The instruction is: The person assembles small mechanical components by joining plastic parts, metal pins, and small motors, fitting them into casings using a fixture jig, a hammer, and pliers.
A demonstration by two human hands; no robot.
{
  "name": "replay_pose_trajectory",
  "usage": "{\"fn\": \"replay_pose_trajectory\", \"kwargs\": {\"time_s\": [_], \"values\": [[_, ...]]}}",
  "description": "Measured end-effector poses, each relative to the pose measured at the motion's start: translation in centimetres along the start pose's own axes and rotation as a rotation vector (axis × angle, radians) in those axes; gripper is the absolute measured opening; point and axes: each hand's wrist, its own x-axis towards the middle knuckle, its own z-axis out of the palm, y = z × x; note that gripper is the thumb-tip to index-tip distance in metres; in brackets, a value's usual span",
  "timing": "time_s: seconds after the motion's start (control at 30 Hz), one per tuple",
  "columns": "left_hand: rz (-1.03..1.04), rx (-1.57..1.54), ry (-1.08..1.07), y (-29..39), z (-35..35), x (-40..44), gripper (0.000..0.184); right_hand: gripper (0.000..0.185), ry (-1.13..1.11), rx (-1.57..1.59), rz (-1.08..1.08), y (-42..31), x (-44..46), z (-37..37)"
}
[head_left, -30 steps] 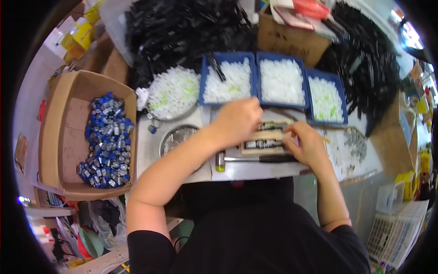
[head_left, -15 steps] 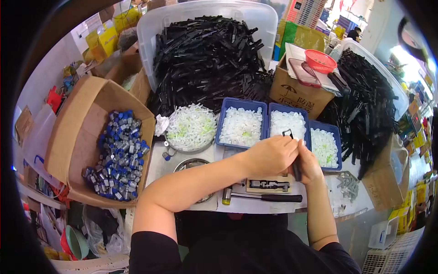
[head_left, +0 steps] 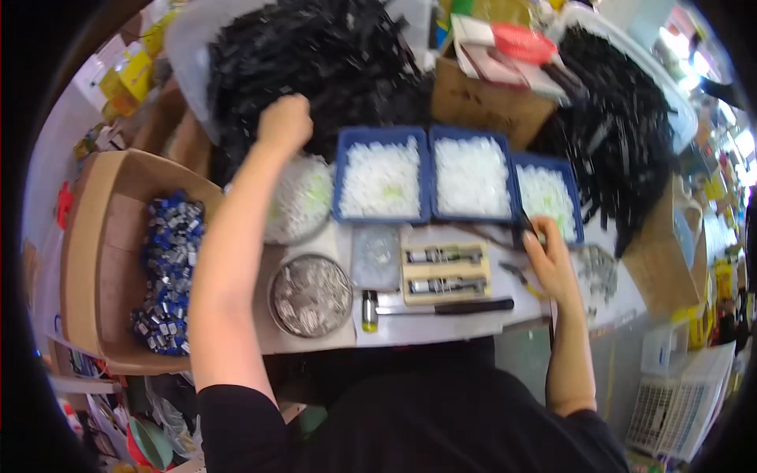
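Observation:
My left hand [head_left: 285, 124] is at the pile of black plastic strips [head_left: 331, 75], at its near left part. Motion blur hides its fingers. My right hand [head_left: 550, 256] is closed on a slim black plastic piece [head_left: 527, 226], in front of the rightmost blue tray [head_left: 580, 222]. Below the trays, a pale fixture block [head_left: 446, 270] bears two dark metal-and-black parts. A hammer [head_left: 441, 308] with a black grip lies along the front. Left of it stands a round tin [head_left: 273, 303] of small metal pieces.
Two blue trays [head_left: 337, 185] hold white plastic pieces, beside a round dish [head_left: 303, 201] of similar ones. A cardboard box [head_left: 91, 260] with blue-and-silver parts is at left. More black strips [head_left: 615, 118] and a carton [head_left: 485, 106] are at right. A clear lidded box [head_left: 375, 260] sits mid-table.
My left hand has left my right hand and moved far left to the black strips. My right hand has shifted slightly, keeping a black piece. The camera view has tilted down.

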Motion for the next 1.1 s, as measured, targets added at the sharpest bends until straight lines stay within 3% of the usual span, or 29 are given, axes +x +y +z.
{"fn": "replay_pose_trajectory", "kwargs": {"time_s": [0.17,0.3,0.43,0.57,0.67,0.77,0.83,0.87,0.93,0.97,1.0,1.1], "values": [[-0.129,-0.451,0.11,-0.7,-3.0,-2.3,0.002,0.016,-0.052,-0.193,-0.361,-0.9,2.2,1.4],[-0.356,-1.038,0.007,0.5,-5.0,-6.0,0.002,0.018,-0.228,-0.232,-0.601,-1.0,3.3,5.1],[-0.488,-1.341,-0.067,1.7,-5.6,-9.7,0.004,0.018,-0.367,-0.314,-0.53,-0.8,3.1,5.5],[-0.484,-1.478,-0.028,3.3,-4.8,-11.6,0.006,0.018,-0.362,-0.292,-0.52,-0.6,2.9,5.5],[-0.441,-1.164,-0.005,4.7,-4.5,-12.0,0.008,0.018,-0.353,-0.298,-0.495,-0.8,2.7,5.2],[-0.213,-0.932,0.04,6.5,-4.2,-11.8,0.01,0.02,-0.243,-0.454,-0.507,-0.5,2.3,3.9],[-0.075,-0.903,0.053,7.8,-3.6,-11.6,0.009,0.02,-0.17,-0.194,-0.347,-1.3,1.9,3.1],[0.012,-0.881,0.055,8.5,-2.9,-11.5,0.01,0.023,-0.132,0.015,-0.418,-1.2,1.8,3.1],[0.179,-0.768,0.092,10.4,-2.4,-11.0,0.012,0.027,-0.111,0.497,-0.182,-2.5,1.2,3.7],[0.215,-0.767,0.084,11.4,-2.3,-10.6,0.012,0.03,-0.163,0.603,-0.206,-2.9,1.1,4.1],[0.252,-0.766,0.076,12.3,-2.2,-10.3,0.012,0.028,-0.131,0.692,-0.187,-3.4,0.9,4.6],[0.289,-0.864,0.066,13.0,-2.3,-10.2,0.012,0.03,-0.078,0.508,-0.214,-3.1,1.4,4.5]]}}
